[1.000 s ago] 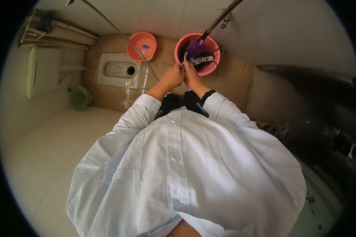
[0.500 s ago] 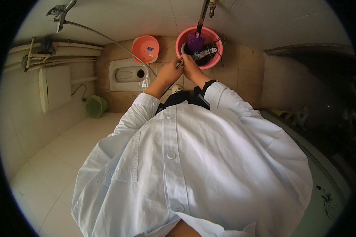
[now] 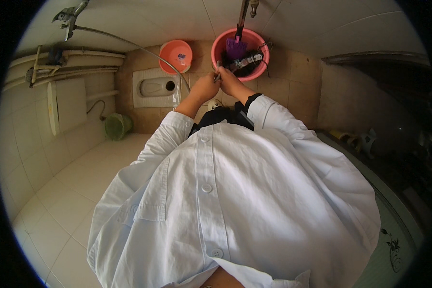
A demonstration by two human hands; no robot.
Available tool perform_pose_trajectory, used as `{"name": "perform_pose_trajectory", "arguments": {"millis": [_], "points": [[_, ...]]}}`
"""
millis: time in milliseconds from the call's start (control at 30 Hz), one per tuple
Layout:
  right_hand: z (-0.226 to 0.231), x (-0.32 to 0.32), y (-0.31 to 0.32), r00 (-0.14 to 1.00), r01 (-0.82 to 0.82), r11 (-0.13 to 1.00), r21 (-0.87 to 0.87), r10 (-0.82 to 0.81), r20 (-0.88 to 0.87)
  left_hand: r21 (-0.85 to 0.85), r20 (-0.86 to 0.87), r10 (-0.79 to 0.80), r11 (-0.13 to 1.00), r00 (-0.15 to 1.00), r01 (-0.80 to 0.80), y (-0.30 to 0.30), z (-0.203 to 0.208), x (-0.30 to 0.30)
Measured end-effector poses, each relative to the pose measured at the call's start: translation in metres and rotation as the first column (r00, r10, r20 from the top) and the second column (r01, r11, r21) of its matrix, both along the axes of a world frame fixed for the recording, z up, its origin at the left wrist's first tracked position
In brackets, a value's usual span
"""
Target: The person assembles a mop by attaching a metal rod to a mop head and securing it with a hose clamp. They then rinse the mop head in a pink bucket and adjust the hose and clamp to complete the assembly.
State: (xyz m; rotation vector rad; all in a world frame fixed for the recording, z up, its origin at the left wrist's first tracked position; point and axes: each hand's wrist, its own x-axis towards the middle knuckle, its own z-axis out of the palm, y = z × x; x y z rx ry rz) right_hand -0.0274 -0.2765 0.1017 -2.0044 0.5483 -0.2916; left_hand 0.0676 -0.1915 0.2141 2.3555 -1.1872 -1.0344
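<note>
My left hand [image 3: 206,88] and my right hand [image 3: 231,83] are closed and meet at the near left edge of a pink bucket [image 3: 218,44]. Between their fingers is a small, dark, thin piece [image 3: 218,77], too small to name. A metal shower hose [image 3: 144,49] curves down from the left and passes out of sight by my left wrist. Inside the bucket are a purple scoop-like head [image 3: 236,48] on a long pole, a pale strip-like piece [image 3: 248,62] and dark material. My fingers hide part of what they hold.
An orange-pink basin [image 3: 170,48] stands left of the bucket, behind a squat toilet [image 3: 146,100]. A green bin [image 3: 111,126] is at the left wall, below white pipes [image 3: 93,72]. A tap [image 3: 68,20] is at upper left. A brass spout [image 3: 254,8] hangs above the bucket.
The whole view has shifted slightly. My hands remain together by the bucket's near edge, and the dark piece between them now sits at a slightly different angle.
</note>
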Motion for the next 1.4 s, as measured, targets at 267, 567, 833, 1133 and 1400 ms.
{"name": "perform_pose_trajectory", "arguments": {"millis": [267, 567, 833, 1133, 1400], "points": [[0.006, -0.019, -0.013, 0.990, -0.001, 0.999, -0.044, -0.005, -0.139, 0.017, -0.064, -0.029, 0.999, 0.998, 0.030, -0.015, 0.003, -0.017], [0.014, -0.069, -0.038, 0.965, 0.035, 0.994, -0.099, -0.059, -0.255, -0.028, -0.062, -0.081, 0.996, 0.995, 0.080, -0.040, -0.027, -0.057], [0.009, -0.082, -0.051, 0.900, 0.066, 0.976, -0.208, -0.148, -0.411, -0.020, -0.047, -0.148, 0.989, 0.988, 0.147, -0.053, -0.040, -0.067], [0.012, -0.087, -0.057, 0.865, 0.089, 0.947, -0.310, -0.228, -0.448, -0.014, -0.057, -0.173, 0.985, 0.983, 0.172, -0.063, -0.056, -0.066], [0.006, -0.096, -0.061, 0.872, 0.109, 0.941, -0.320, -0.245, -0.424, -0.037, -0.072, -0.216, 0.976, 0.974, 0.214, -0.067, -0.064, -0.071]]}}
